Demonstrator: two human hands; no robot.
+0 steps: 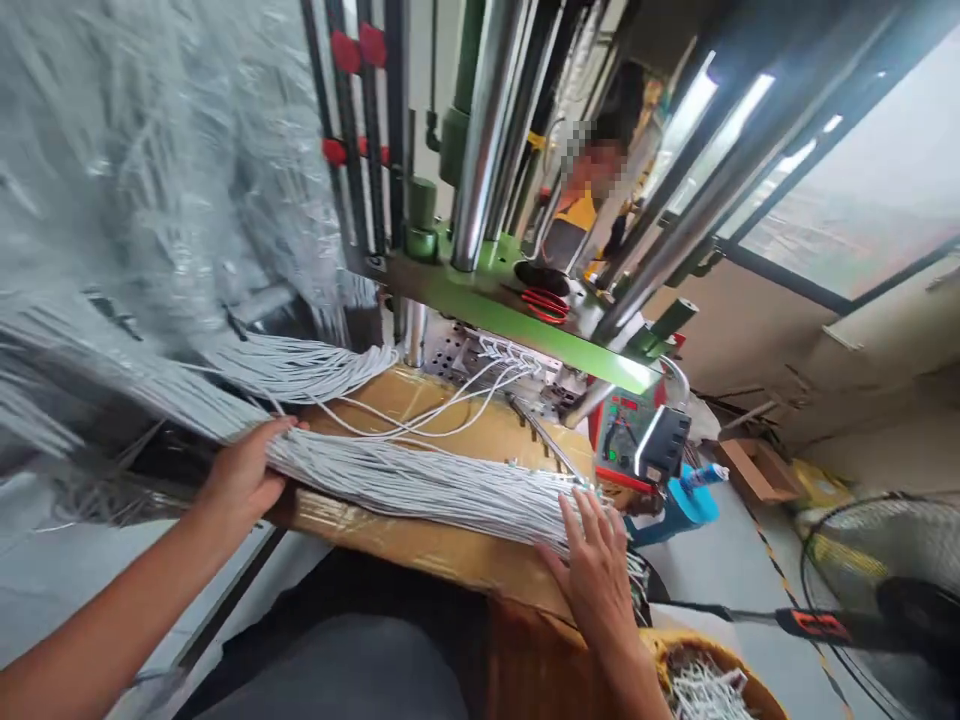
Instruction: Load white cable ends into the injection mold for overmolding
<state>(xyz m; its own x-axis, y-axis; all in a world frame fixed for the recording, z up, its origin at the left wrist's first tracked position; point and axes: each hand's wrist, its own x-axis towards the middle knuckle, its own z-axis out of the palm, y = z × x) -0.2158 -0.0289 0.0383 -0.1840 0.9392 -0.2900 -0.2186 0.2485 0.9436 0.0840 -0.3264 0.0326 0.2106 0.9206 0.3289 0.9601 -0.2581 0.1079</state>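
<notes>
My left hand [244, 480] is closed around a thick bundle of thin grey-white cables [420, 485] that lies across a table covered in taped brown cardboard [405, 415]. At the bundle's far end, my right hand [592, 565] rests on the loose cable ends with its fingers spread. A few thinner white wires [420, 415] run from a second bundle [300, 368] to a perforated metal plate [457, 352] under the machine.
A moulding press with steel columns [487, 130] and a green plate [510, 320] rises ahead. A person [570, 215] stands behind it. A red-and-green tester [630, 440], blue bottle [686, 505], standing fan [877, 590], and basket of white cables [705, 690] sit to the right.
</notes>
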